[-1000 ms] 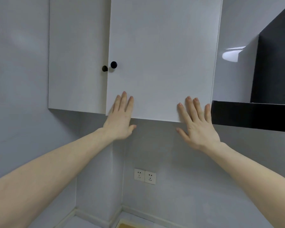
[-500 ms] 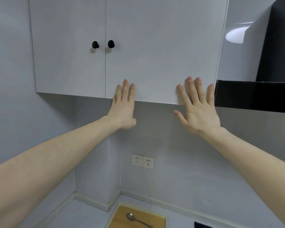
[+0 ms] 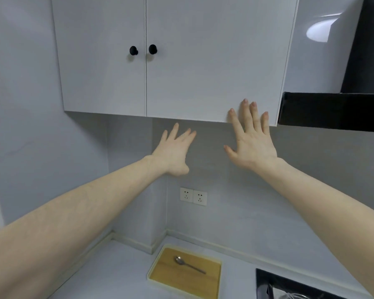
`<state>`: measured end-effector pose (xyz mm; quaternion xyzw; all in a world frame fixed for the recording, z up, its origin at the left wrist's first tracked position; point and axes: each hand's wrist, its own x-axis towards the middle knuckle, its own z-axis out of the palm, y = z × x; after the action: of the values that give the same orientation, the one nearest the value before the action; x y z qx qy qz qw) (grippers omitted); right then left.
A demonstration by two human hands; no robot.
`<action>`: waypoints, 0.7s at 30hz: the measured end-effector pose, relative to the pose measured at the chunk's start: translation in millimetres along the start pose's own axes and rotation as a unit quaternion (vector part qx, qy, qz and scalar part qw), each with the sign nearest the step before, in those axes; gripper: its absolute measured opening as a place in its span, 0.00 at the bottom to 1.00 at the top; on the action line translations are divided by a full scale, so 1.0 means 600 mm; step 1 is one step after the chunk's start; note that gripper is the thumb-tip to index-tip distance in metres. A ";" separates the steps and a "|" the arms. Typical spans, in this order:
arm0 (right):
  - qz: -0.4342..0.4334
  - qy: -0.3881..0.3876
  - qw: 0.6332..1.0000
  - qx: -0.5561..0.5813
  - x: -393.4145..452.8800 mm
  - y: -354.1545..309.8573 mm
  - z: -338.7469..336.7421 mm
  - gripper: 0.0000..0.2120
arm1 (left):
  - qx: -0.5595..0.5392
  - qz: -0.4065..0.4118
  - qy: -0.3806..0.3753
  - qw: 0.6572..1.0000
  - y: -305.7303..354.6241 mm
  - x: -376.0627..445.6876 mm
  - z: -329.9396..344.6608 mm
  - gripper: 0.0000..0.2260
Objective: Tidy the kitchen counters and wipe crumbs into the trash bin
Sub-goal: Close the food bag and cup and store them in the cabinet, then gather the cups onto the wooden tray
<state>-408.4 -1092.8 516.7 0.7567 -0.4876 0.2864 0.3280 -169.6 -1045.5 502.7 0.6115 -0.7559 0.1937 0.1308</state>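
Reached up to the closed white wall cupboard (image 3: 214, 67).
Pressed right hand (image 3: 249, 139), fingers straight, on its lower right door corner; held left hand (image 3: 174, 149) splayed, empty, just below. Lay below on grey desk (image 3: 108, 270): steel spoon (image 3: 187, 264) in wooden tray (image 3: 185, 275).

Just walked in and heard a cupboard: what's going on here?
A person is at the wall cabinet, whose two doors sit closed. The right hand lies flat with straight fingers against the lower corner of the right door; the left hand hangs open below the cabinet, holding nothing. On the counter below, a spoon lies on a wooden tray, untouched.
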 end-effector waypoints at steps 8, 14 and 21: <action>-0.005 -0.149 0.927 0.345 -0.313 -0.076 0.000 0.37 | -0.101 0.070 -0.054 0.991 0.099 -0.252 0.103 0.41; 0.029 -0.248 0.853 0.459 -0.522 -0.084 -0.007 0.33 | -0.195 -0.045 -0.105 0.974 0.164 -0.458 0.141 0.33; 0.064 -0.331 0.763 0.552 -0.667 -0.104 -0.065 0.28 | -0.271 -0.187 -0.091 0.940 0.280 -0.669 0.140 0.28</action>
<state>-499.5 -823.0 225.9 0.8215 -0.3712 0.2582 -0.3473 -243.0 -703.0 231.1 0.6982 -0.6605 -0.1031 0.2561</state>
